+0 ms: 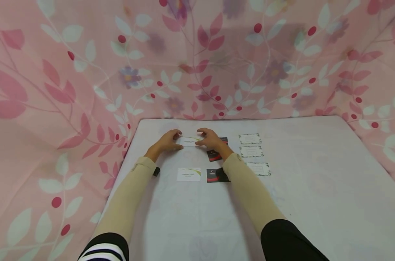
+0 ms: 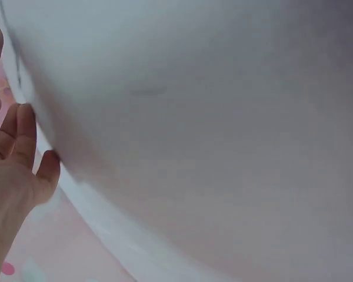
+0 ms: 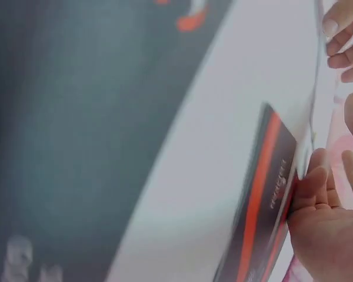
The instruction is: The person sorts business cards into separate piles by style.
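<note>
A white business card with a green corner curve lies between both hands near the table's far side. At its left end, my left hand has its thumb right at the card edge, fingers loosely bent. My right hand mirrors it, its thumb overlapping the card's right end. In the left wrist view, the left hand shows relaxed fingers low over the cloth. Beneath the right hand, dark red-striped cards are partly covered; one dark card sits close to the right hand in the right wrist view.
Nearer on the white table lie another white card and a dark card, partly behind the right wrist. To the right, a column of leaf-bordered cards stands beside the right forearm. Pink floral fabric hangs behind the table.
</note>
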### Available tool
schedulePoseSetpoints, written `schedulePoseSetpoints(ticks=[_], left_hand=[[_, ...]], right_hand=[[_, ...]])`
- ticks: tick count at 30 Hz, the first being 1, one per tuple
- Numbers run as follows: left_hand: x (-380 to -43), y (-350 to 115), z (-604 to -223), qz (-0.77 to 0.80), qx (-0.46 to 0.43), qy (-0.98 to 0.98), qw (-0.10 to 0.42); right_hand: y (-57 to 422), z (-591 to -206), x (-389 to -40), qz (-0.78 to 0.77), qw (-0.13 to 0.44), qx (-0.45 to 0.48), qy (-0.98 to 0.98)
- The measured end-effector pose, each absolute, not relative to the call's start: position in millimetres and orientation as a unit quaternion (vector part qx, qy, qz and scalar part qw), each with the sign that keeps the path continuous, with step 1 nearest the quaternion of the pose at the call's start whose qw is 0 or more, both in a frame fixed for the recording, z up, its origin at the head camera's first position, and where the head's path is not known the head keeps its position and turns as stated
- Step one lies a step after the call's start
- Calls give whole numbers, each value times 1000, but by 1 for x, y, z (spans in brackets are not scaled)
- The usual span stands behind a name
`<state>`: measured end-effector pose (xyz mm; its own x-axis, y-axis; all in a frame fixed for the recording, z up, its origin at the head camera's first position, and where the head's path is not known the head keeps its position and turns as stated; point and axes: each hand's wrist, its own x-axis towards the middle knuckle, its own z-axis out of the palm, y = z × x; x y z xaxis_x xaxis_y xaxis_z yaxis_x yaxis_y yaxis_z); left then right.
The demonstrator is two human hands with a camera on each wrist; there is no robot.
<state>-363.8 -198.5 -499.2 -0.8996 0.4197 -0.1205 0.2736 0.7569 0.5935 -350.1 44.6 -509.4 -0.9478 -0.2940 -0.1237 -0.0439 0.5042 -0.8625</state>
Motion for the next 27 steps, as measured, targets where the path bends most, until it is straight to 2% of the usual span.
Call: schedulePoseSetpoints(ticks=[9,17,27], left_hand=[[-354,-202,-489,349,191,910,117],[-334,-200,-472,364,254,895,40],[-308,-193,-472,340,313,885,48]], right_hand=[[62,-500,-342,-534,123,-117,828],[67,-495,-323,-532,129,-145,824],[60,-491,-294,-518,127,-182,826]])
